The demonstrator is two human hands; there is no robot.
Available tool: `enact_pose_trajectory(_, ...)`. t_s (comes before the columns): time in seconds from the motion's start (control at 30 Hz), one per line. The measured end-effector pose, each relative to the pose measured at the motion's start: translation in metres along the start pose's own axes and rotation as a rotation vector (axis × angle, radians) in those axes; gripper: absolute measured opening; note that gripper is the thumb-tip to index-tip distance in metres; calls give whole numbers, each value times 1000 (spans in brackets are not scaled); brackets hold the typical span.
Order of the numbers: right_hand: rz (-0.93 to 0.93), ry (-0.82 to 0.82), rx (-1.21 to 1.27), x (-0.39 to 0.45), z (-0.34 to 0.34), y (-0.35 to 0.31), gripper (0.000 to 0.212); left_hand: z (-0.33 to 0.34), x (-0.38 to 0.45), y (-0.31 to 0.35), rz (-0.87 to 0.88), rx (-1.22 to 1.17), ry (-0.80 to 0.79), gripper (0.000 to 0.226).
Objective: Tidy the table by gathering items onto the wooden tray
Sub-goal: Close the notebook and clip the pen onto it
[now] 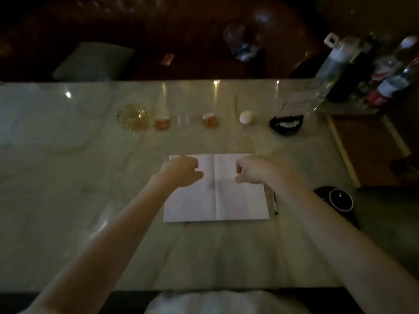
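An open white notebook [226,200] lies in the middle of the pale marble table [90,200]. My left hand [182,171] hovers over its left page and my right hand [251,169] over its right page; both have loosely curled fingers and hold nothing. A black pen [275,203] lies along the notebook's right edge. Behind it stand in a row a clear glass bowl [132,117], two small orange jars [162,123] [210,120], a white egg [245,117] and a black dish [286,126]. The wooden tray [367,150] sits at the right edge.
Several bottles [335,64] crowd the far right corner behind the tray. A black mug [340,199] stands right of the pen. A clear empty glass [183,120] sits between the jars. A dark sofa with a grey cushion [95,61] lies beyond the table.
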State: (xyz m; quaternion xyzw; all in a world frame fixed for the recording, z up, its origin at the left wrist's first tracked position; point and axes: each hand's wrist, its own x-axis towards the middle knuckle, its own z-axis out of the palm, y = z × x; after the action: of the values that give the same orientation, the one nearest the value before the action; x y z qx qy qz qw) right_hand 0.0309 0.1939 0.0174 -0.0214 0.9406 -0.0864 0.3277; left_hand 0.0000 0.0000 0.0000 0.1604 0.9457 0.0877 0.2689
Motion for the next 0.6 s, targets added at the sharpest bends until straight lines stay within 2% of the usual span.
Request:
enact_pose_trajectory(0.1, 21, -27, 64, -2, 36, -1, 36, 34, -9, -8, -59, -15, -8, 46)
enact_pose_trajectory(0.17, 8, 29, 126, -6, 66, -4, 37, 63, -17, -13, -89, -40, 38, 47)
enact_pose_trajectory(0.27, -20, 191, 183, -5, 103, -9, 44, 105, -26, -22, -125, -174, 216, 55)
enact_pose_trajectory(0.37, 9, 259, 294, -7, 138, -17, 61, 140, -41, -26, -175, -269, 370, 60)
enact_pose_trajectory(0.43, 1, 294, 239, -5, 160, -15, 65, 157, -49, -29, -230, -280, 419, 62)
enact_pose_trajectory(0.53, -21, 348, 140, -3, 184, -11, 65, 172, -56, -39, -343, -288, 418, 78)
enact_pose_trajectory(0.6, -13, 359, 133, -2, 188, -13, 67, 182, -60, -46, -351, -296, 401, 85)
